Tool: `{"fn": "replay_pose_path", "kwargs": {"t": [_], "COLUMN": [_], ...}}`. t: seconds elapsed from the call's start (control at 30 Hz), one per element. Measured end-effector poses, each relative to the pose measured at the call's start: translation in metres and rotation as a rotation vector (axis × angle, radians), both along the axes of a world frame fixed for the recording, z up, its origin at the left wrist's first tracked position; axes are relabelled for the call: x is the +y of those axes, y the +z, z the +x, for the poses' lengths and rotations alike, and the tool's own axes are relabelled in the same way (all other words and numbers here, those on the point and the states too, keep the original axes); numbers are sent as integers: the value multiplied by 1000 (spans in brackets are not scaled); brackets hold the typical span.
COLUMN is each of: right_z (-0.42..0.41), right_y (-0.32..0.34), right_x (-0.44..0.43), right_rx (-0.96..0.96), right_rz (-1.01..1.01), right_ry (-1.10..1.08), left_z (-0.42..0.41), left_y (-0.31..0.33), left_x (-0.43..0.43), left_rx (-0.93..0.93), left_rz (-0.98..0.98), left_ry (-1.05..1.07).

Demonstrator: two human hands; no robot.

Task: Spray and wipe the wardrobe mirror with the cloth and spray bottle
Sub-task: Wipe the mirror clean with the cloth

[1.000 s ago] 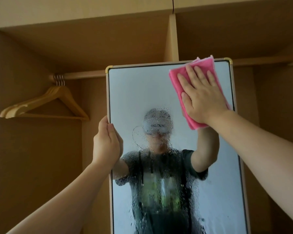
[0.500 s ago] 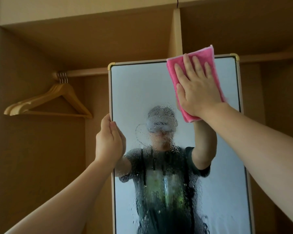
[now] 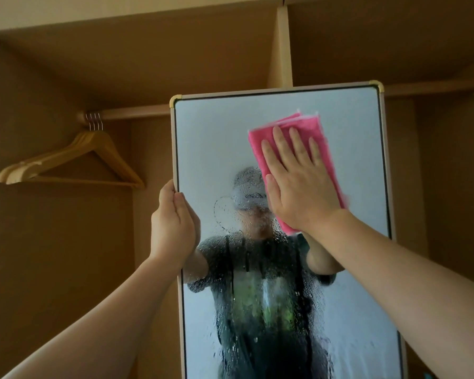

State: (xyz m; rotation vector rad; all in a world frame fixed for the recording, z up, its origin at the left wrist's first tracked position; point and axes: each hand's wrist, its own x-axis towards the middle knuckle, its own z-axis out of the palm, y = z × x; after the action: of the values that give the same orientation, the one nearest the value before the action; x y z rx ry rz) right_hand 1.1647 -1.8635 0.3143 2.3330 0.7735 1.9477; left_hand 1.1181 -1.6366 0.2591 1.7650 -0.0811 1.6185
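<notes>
Soft cloth (image 3: 326, 154) is pressed flat under the straight-fingered right hand (image 3: 298, 187); the wet, likely fragile mirror (image 3: 216, 138) is gripped edgewise by the left hand (image 3: 173, 225).

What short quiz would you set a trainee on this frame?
1. True or false: the right hand presses the pink cloth flat against the mirror.
2. The left hand grips: A the mirror's left edge; B the pink cloth; C a spray bottle.
3. Fill in: the droplets sit mostly on the mirror's ____ part (upper or lower).
Key: 1 true; 2 A; 3 lower.
</notes>
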Motion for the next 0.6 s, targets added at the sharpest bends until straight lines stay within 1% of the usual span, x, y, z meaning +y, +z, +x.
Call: {"fn": "replay_pose_path", "kwargs": {"t": [0.23,0.37,0.47,0.6], "right_z": [-4,-4,-5,-5], "right_y": [-68,-104,-112,-107], "right_x": [9,16,18,17], "right_rx": [28,32,16,29], "right_rz": [-1,-36,-62,-86], "right_ry": [49,64,54,40], "left_z": [-1,0,0,-1], "left_y": [1,1,0,0], "left_x": [-1,-1,-1,-2], "left_rx": [1,1,-4,-26], "left_rz": [4,-5,-3,2], "left_ry": [-3,1,2,-5]}}
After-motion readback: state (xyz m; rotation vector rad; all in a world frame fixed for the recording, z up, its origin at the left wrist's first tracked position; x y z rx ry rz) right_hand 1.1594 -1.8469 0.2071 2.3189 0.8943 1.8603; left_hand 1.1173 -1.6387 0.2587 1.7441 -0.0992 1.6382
